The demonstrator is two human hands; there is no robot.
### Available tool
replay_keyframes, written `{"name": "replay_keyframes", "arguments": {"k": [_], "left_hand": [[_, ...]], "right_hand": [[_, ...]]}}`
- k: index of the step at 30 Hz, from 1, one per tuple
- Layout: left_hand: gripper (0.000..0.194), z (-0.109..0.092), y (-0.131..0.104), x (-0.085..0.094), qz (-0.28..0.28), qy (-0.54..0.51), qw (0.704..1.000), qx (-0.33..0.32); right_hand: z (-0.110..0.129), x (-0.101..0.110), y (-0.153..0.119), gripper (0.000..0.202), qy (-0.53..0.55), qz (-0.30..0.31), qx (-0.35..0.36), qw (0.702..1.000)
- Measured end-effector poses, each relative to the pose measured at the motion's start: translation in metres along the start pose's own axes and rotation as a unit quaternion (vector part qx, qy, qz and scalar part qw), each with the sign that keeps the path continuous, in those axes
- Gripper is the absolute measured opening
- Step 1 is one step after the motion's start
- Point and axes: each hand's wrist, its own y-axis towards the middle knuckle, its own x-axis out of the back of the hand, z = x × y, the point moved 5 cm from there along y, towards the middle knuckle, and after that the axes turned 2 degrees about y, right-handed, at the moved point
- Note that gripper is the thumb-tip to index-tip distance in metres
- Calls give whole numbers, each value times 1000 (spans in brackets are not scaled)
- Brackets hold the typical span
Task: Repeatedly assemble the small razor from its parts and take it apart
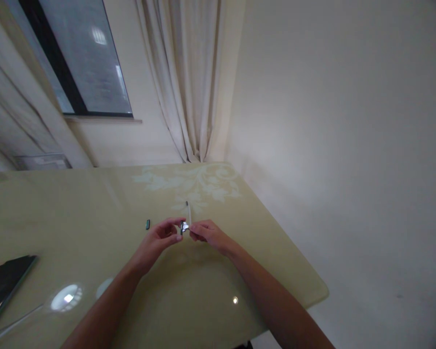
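The pale wall [341, 145] fills the right side of the frame in front of you. Your yellowish, glossy bench [76, 218] spreads across the lower left and centre, with a pale leaf pattern toward its far corner, near the centre of the frame. One cream curtain [189, 72] hangs at the upper centre, and another curtain [18, 92] slants down the left edge. Between them, in the upper left, you face a dark-framed window [83, 58]. A flat black object [7, 286] lies on the bench at the lower left, cut off by the frame's edge; a thin pale cord [14, 324] is just below it.

Your two hands meet near the centre of the frame, above the bench. Your left hand [160, 240] has its thumb and index finger closed on the ends of a small dark strip [181, 228], the other fingers curled. Your right hand [212, 236] has its fingers pinched together at the right side of a small silver piece [185, 226], which sits between your hands right against the strip. A thin white stick [189, 213] with a dark tip rises behind your right fingertips; you cannot tell here whether it joins the silver piece. A little dark block [147, 224] lies on the bench, just left of your left hand.
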Motion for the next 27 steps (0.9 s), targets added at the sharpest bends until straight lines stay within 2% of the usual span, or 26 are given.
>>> {"name": "replay_keyframes", "arguments": {"k": [3, 9, 14, 27], "left_hand": [[51, -4, 1, 2, -9, 21, 1000, -12], [45, -16, 4, -1, -52, 97, 988, -109], [38, -20, 6, -7, -56, 164, 970, -168], [35, -24, 6, -12, -62, 181, 959, -208]], "right_hand": [[-2, 1, 2, 58, -6, -4, 7, 1000], [-8, 5, 8, 64, -28, -40, 44, 998], [-10, 8, 10, 63, -7, -51, 46, 998], [-9, 3, 13, 61, 36, -67, 65, 995]]}}
